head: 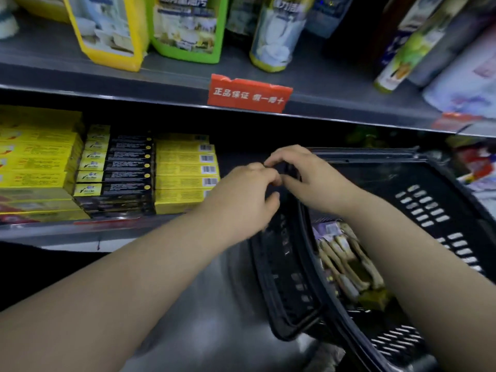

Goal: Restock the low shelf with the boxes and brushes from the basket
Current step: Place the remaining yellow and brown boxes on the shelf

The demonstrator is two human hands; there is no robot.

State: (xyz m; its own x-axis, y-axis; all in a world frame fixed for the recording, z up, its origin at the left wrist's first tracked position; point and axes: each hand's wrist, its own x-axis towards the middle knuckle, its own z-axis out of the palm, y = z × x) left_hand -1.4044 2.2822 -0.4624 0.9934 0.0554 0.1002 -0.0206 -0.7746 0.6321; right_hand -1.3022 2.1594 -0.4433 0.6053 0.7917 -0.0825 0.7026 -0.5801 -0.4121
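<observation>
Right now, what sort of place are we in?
Most likely a shop aisle: tiered shelving with stacks of identical yellow boxes, a red printed shelf-edge tag, and a black shopping basket holding packaged goods.

Shop aisle: red label [249,93] on the front edge of the upper shelf [107,79]; barcoded boxes [185,170] stacked beneath; probably cleaning products [188,25] above, blurred.

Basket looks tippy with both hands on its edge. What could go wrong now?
1. The basket looks tilted and is held only at its edge by the left hand and right hand. If a grip slips, it may drop.
2. The brushes lie loose inside and could spill if it tips more.
3. The stacked boxes on the shelf are close, so a swinging basket might knock them.
</observation>
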